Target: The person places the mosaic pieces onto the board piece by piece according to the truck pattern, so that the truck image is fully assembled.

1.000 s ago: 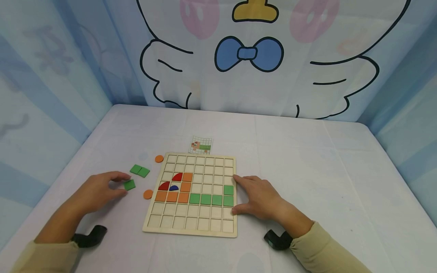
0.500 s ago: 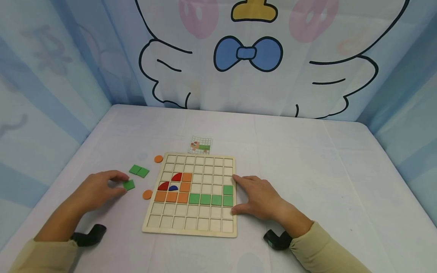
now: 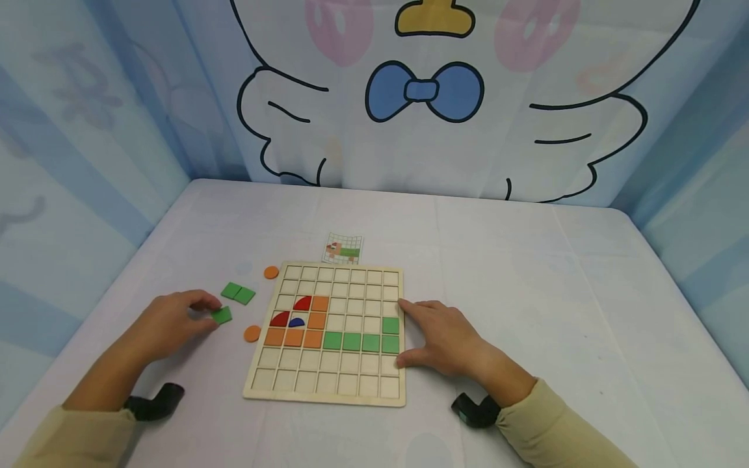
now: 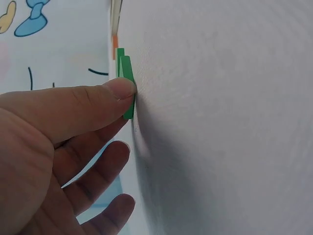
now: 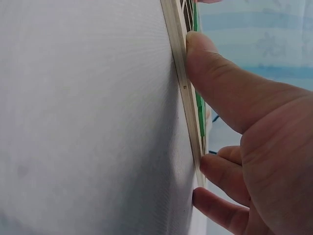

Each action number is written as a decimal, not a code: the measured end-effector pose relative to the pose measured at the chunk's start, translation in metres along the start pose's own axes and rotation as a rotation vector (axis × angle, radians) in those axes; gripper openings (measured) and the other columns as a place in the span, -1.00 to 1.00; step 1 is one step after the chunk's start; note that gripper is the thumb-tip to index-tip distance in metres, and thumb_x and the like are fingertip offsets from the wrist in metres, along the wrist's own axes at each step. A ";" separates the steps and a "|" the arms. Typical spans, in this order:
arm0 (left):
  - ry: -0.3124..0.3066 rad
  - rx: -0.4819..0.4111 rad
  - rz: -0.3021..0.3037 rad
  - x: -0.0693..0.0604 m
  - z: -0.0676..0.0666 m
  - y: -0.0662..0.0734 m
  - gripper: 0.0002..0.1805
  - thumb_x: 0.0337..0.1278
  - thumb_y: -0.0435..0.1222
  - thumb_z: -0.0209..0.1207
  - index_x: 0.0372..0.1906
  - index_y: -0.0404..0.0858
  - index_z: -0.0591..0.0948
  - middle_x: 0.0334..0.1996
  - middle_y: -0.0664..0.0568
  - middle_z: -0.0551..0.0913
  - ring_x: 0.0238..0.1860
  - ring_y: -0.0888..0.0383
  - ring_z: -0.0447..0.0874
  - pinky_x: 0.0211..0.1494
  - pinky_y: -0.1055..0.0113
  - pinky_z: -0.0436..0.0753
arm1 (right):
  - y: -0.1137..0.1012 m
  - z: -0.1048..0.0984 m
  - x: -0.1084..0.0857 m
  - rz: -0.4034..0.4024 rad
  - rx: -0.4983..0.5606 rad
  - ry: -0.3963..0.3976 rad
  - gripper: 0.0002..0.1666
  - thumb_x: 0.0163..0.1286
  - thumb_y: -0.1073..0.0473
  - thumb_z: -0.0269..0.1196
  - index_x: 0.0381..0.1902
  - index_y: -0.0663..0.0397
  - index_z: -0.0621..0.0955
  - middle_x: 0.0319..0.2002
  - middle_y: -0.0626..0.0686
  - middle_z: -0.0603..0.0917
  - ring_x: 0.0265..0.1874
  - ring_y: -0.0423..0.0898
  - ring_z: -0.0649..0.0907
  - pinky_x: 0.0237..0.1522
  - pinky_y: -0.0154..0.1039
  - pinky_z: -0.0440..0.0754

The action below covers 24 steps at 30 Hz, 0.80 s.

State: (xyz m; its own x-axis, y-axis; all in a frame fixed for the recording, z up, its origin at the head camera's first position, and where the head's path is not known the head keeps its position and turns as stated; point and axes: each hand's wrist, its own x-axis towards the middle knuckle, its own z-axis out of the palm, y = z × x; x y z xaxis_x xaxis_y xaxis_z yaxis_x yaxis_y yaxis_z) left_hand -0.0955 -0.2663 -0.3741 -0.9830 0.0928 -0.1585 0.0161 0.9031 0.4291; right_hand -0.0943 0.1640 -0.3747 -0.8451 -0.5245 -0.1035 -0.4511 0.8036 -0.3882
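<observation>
In the head view my left hand pinches a green square tile between thumb and forefinger, left of the wooden grid board. The left wrist view shows the thumb against this tile, close to the tablecloth, with the other fingers loosely bent. My right hand rests at the board's right edge, thumb and forefinger spread apart and touching the rim. Several orange squares, several green squares, two red quarter-circle pieces and a blue half-circle piece lie on the board.
Two green squares lie side by side beyond my left hand. Orange discs sit near the board's left side, one higher and one lower. A small picture card lies at the board's far edge, on the white tablecloth.
The left fingers and the pinched green tile have shifted very slightly, while the right hand stays at the board's edge. The pieces on the board are unchanged.
</observation>
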 end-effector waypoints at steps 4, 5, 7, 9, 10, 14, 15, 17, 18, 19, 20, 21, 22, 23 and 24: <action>-0.005 0.006 -0.004 0.002 0.000 0.001 -0.65 0.11 -0.38 0.36 0.00 -0.42 0.63 -0.04 -0.32 0.63 0.03 -0.29 0.50 0.09 -0.23 0.52 | 0.000 0.000 0.000 -0.003 -0.004 0.004 0.11 0.10 -0.25 0.49 0.44 0.23 0.36 0.23 0.19 0.57 0.27 0.14 0.48 0.16 0.17 0.46; -0.005 0.009 -0.002 0.002 0.000 0.002 -0.65 0.11 -0.37 0.36 0.00 -0.43 0.63 -0.04 -0.32 0.63 0.03 -0.29 0.51 0.09 -0.22 0.52 | 0.000 0.000 0.000 -0.003 -0.004 0.004 0.11 0.10 -0.25 0.49 0.44 0.23 0.36 0.23 0.19 0.56 0.27 0.14 0.48 0.16 0.17 0.46; -0.005 0.016 0.003 0.002 -0.001 0.003 -0.65 0.12 -0.37 0.36 0.00 -0.43 0.63 -0.05 -0.32 0.64 0.01 -0.28 0.51 0.08 -0.22 0.53 | 0.000 0.000 0.000 -0.003 -0.003 0.004 0.12 0.10 -0.25 0.49 0.45 0.23 0.36 0.23 0.19 0.56 0.27 0.14 0.48 0.16 0.17 0.45; -0.006 0.022 0.004 0.002 -0.001 0.003 -0.64 0.12 -0.36 0.36 0.01 -0.43 0.63 -0.05 -0.32 0.63 0.01 -0.28 0.51 0.07 -0.22 0.53 | 0.000 0.000 0.000 -0.003 -0.002 0.002 0.12 0.10 -0.25 0.49 0.45 0.24 0.36 0.23 0.19 0.56 0.27 0.14 0.48 0.16 0.17 0.45; -0.007 0.023 0.004 0.002 -0.001 0.004 -0.64 0.13 -0.36 0.36 0.01 -0.42 0.63 -0.05 -0.32 0.63 0.01 -0.28 0.51 0.07 -0.22 0.53 | 0.000 0.000 0.000 -0.003 -0.002 0.001 0.12 0.10 -0.25 0.49 0.45 0.24 0.36 0.23 0.19 0.56 0.27 0.14 0.48 0.16 0.17 0.45; -0.009 0.018 0.004 0.001 -0.002 0.008 -0.64 0.14 -0.35 0.36 0.03 -0.40 0.64 -0.05 -0.31 0.63 0.01 -0.28 0.50 0.07 -0.22 0.53 | 0.001 0.000 0.001 0.002 -0.003 -0.004 0.12 0.10 -0.26 0.49 0.45 0.23 0.35 0.23 0.19 0.56 0.28 0.14 0.47 0.17 0.17 0.45; -0.008 0.016 0.003 0.001 -0.002 0.009 -0.64 0.14 -0.35 0.36 0.04 -0.39 0.64 -0.04 -0.31 0.62 0.01 -0.27 0.50 0.07 -0.22 0.54 | 0.001 0.000 0.001 0.003 -0.002 -0.005 0.12 0.10 -0.26 0.49 0.45 0.23 0.35 0.24 0.19 0.56 0.28 0.14 0.47 0.17 0.17 0.45; -0.006 0.007 0.002 0.002 -0.001 0.012 -0.64 0.15 -0.34 0.35 0.04 -0.38 0.64 -0.04 -0.30 0.62 0.02 -0.27 0.49 0.08 -0.21 0.54 | 0.001 0.000 0.001 0.006 -0.001 -0.007 0.13 0.10 -0.27 0.48 0.45 0.23 0.35 0.24 0.18 0.56 0.28 0.14 0.47 0.17 0.17 0.44; -0.006 0.004 -0.001 0.002 -0.001 0.014 -0.64 0.15 -0.35 0.36 0.04 -0.37 0.64 -0.04 -0.30 0.62 0.02 -0.28 0.48 0.08 -0.21 0.55 | 0.001 0.000 0.001 0.006 0.000 -0.007 0.13 0.10 -0.27 0.48 0.45 0.23 0.35 0.24 0.19 0.56 0.28 0.14 0.47 0.17 0.17 0.44; -0.006 0.001 -0.003 0.002 -0.001 0.016 -0.65 0.15 -0.35 0.36 0.04 -0.36 0.65 -0.04 -0.29 0.62 0.03 -0.28 0.48 0.08 -0.21 0.55 | 0.001 0.000 0.001 0.006 0.000 -0.007 0.13 0.10 -0.27 0.48 0.45 0.23 0.35 0.24 0.19 0.56 0.28 0.14 0.47 0.17 0.17 0.44; -0.006 -0.001 -0.006 0.001 0.000 0.018 -0.65 0.15 -0.35 0.36 0.04 -0.35 0.65 -0.03 -0.29 0.62 0.04 -0.28 0.48 0.09 -0.20 0.55 | 0.001 0.000 0.001 0.005 0.000 -0.007 0.13 0.10 -0.27 0.48 0.45 0.23 0.35 0.24 0.19 0.56 0.28 0.14 0.47 0.17 0.17 0.44; -0.007 -0.001 -0.006 0.001 0.000 0.020 -0.65 0.15 -0.35 0.36 0.04 -0.35 0.65 -0.03 -0.28 0.62 0.05 -0.28 0.47 0.09 -0.20 0.55 | 0.001 0.000 0.001 0.005 0.000 -0.006 0.13 0.10 -0.27 0.48 0.45 0.23 0.35 0.24 0.19 0.56 0.28 0.14 0.47 0.17 0.17 0.44; -0.007 -0.001 -0.002 0.001 0.000 0.022 -0.65 0.14 -0.35 0.37 0.04 -0.34 0.65 -0.03 -0.28 0.63 0.05 -0.28 0.47 0.09 -0.20 0.55 | 0.001 0.000 0.001 0.004 0.000 -0.006 0.13 0.10 -0.27 0.48 0.45 0.23 0.35 0.24 0.19 0.56 0.28 0.14 0.47 0.17 0.17 0.44; -0.010 0.001 0.002 0.001 -0.001 0.024 -0.65 0.14 -0.35 0.37 0.03 -0.33 0.66 -0.04 -0.27 0.63 0.05 -0.29 0.47 0.09 -0.20 0.55 | 0.000 0.000 0.000 0.004 0.001 -0.005 0.13 0.10 -0.27 0.49 0.45 0.23 0.35 0.24 0.19 0.56 0.28 0.14 0.47 0.17 0.17 0.44; -0.009 0.004 0.007 0.000 -0.001 0.025 -0.65 0.13 -0.35 0.38 0.03 -0.33 0.66 -0.04 -0.27 0.63 0.05 -0.28 0.48 0.08 -0.20 0.56 | 0.000 0.000 0.000 0.004 0.001 -0.005 0.13 0.10 -0.27 0.49 0.45 0.23 0.35 0.24 0.19 0.56 0.28 0.14 0.47 0.17 0.18 0.44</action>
State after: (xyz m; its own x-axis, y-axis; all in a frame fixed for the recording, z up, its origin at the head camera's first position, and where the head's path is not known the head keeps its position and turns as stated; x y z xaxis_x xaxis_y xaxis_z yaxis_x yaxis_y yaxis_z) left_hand -0.0954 -0.2437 -0.3627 -0.9811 0.1033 -0.1636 0.0240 0.9039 0.4270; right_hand -0.0948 0.1640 -0.3750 -0.8458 -0.5222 -0.1094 -0.4471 0.8056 -0.3887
